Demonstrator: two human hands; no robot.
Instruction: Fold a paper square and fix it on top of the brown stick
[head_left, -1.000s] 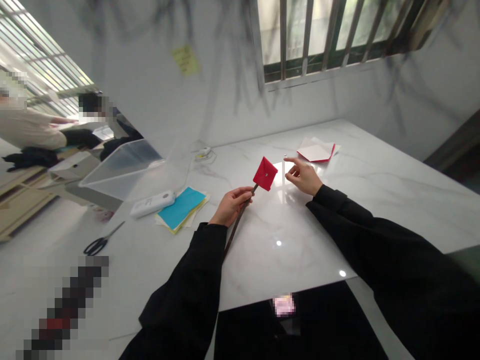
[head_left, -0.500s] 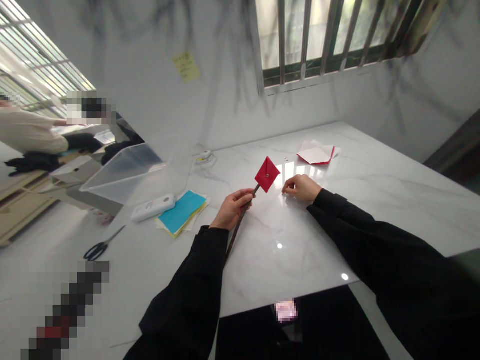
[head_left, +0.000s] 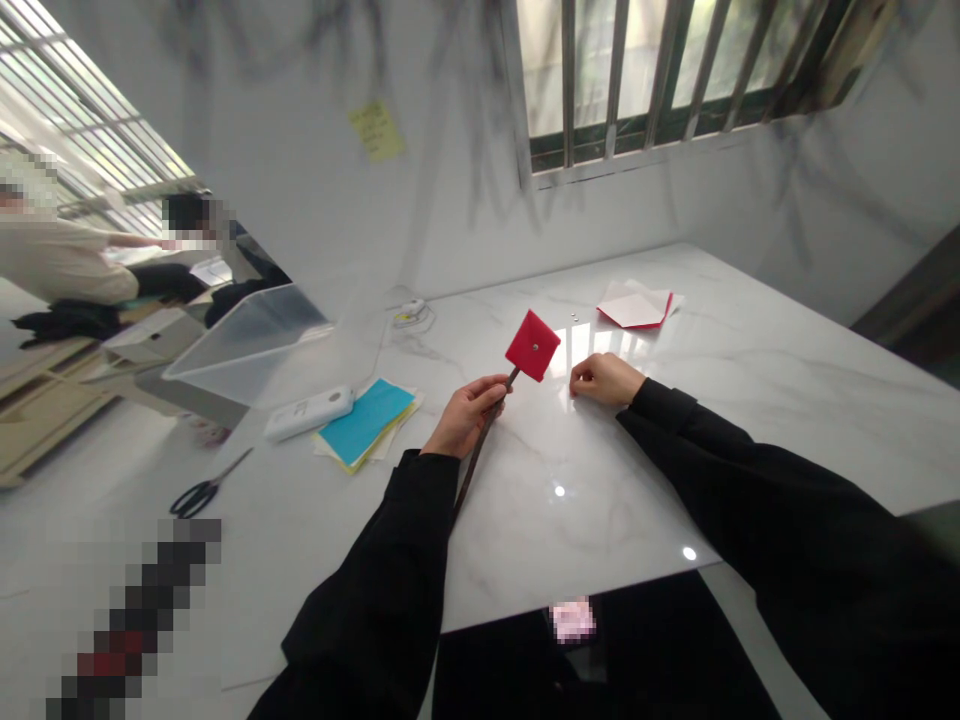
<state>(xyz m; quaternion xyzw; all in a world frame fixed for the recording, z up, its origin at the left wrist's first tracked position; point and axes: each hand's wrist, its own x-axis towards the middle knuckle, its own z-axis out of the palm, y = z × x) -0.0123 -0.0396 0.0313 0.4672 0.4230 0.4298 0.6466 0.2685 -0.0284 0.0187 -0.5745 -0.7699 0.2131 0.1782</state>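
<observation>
My left hand [head_left: 471, 412] is closed around a thin brown stick, just below the red paper pinwheel [head_left: 531, 346] at its top. A small silvery pin head sits in the middle of the pinwheel's folded red square. The stick slants down past my wrist, and its lower end is hidden behind my sleeve. To the right of the pinwheel, apart from it, my right hand [head_left: 606, 380] hovers or rests over the white tabletop with its fingers curled together. No object shows in those fingers.
Red and white paper sheets [head_left: 636, 305] lie behind my right hand, with tiny light bits [head_left: 574, 317] beside them. At left are blue paper [head_left: 367, 420], a white device [head_left: 309, 413], scissors [head_left: 196, 497] and a clear plastic bin [head_left: 240, 345]. Other people sit beyond.
The red pinwheel head has turned slightly on the stick. My right hand has shifted a little to the right, away from it. My left hand keeps its grip.
</observation>
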